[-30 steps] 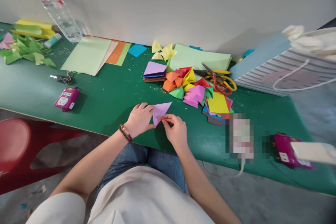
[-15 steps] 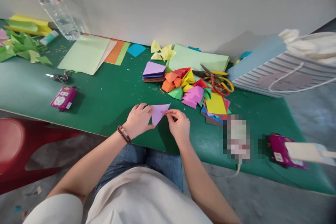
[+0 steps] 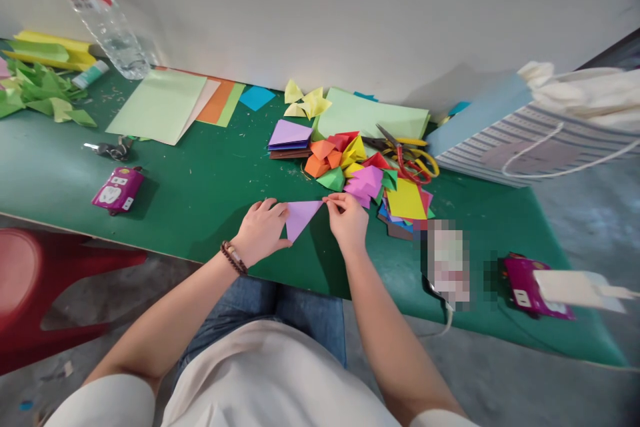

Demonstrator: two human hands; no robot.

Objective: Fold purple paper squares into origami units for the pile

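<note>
A purple sheet of paper [image 3: 303, 217], folded into a triangle, lies between my two hands above the green table [image 3: 200, 213]. My left hand [image 3: 264, 228] grips its left side, thumb low and fingers along the upper edge. With thumb and forefinger pinched together, my right hand [image 3: 346, 219] holds the paper's upper right corner. Just beyond are folded paper pieces in orange [image 3: 323, 159], pink [image 3: 364, 185] and green [image 3: 331, 179]. A stack of purple and darker folded papers [image 3: 290, 135] sits behind the triangle.
Scissors [image 3: 407, 157] lie by a square paper stack [image 3: 404, 200]. A striped paper bag [image 3: 495, 133] stands at the right, near a purple power adapter [image 3: 533, 287]. Leftward are a plastic bottle [image 3: 107, 27], keys [image 3: 110, 147], another purple adapter [image 3: 119, 189] and a red stool [image 3: 30, 280].
My right hand has slid a little to the right along the paper to its pointed corner, and more of the purple triangle shows. My left hand keeps its grip. The view has shifted slightly.
</note>
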